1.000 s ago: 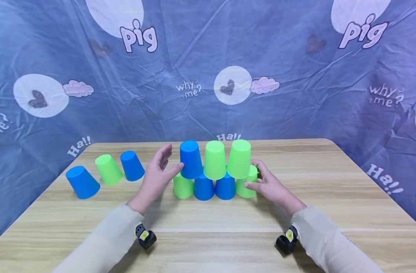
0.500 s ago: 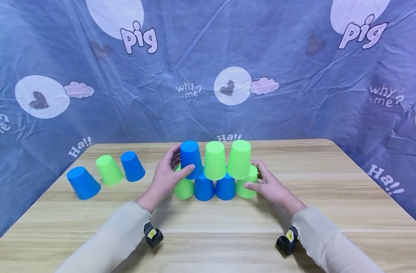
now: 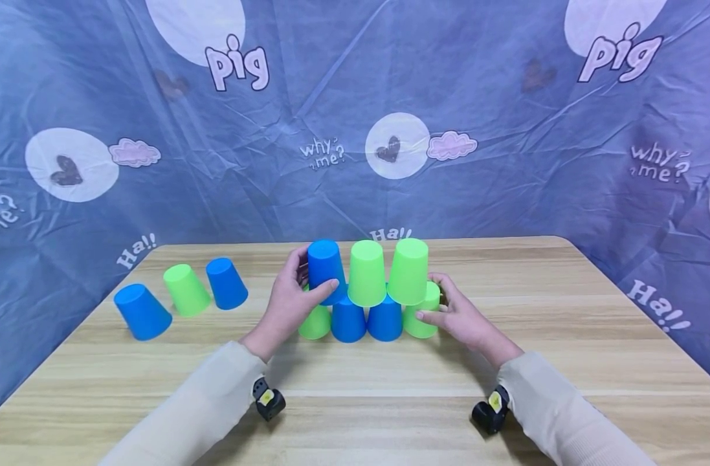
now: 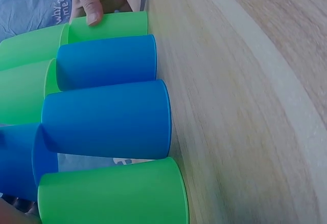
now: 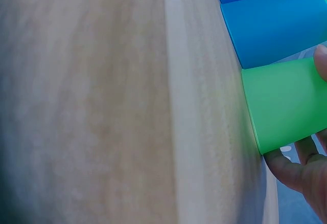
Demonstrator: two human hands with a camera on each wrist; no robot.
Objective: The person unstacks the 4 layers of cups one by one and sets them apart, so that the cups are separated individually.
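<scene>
Upside-down cups stand in two rows mid-table. Three sit on top: a blue cup (image 3: 324, 268) at the left, then two green cups (image 3: 366, 275). Below are a left green cup (image 3: 315, 323), two blue cups (image 3: 348, 321) and a right green cup (image 3: 420, 323). My left hand (image 3: 286, 301) grips the top blue cup, thumb on its near side, fingers partly hidden behind it. My right hand (image 3: 462, 318) holds the bottom right green cup; in the right wrist view, thumb and fingers lie on opposite sides of this green cup (image 5: 283, 104).
On the table's left stand three more upside-down cups: a blue cup (image 3: 142, 314), a green cup (image 3: 187, 291) and another blue cup (image 3: 226, 285). The wooden table (image 3: 355, 414) ends at a printed blue cloth (image 3: 355, 77) behind.
My left hand has moved right, from beside the top left blue cup to a grip round it. My right hand and the cups stay where they were.
</scene>
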